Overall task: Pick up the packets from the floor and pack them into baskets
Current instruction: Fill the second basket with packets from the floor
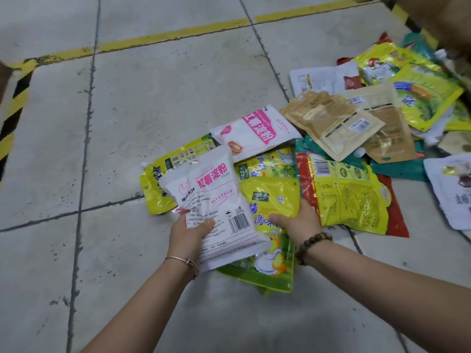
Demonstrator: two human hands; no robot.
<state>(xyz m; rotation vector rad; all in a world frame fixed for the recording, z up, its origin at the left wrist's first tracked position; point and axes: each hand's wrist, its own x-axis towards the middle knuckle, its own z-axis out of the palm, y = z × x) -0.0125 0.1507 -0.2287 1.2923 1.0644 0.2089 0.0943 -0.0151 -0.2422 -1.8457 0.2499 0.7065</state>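
Head view. White packet (216,200) with pink lettering and a barcode, lifted off the floor (153,98), tilted. Left hand (188,235) grips its lower edge, thumb on top, fingers curled beneath; thin bangle (183,261) on that wrist. Just beside it, touching and partly under its right edge, a yellow packet (272,197). Right hand (298,222) pinches this one, thumb across the front, fingers behind; bead bracelet (313,244) on the wrist. One folded packet or two stacked there, cannot tell.

Beyond the hands, loose packets lie overlapping on the tiles: a second white packet (254,133), a yellow and red packet (351,197) face down, brown packets (331,121), more yellow and green ones stretching towards the floor's far right.

A yellow line (173,34) crosses the far floor; black and yellow striped tape (12,110) runs along the left.
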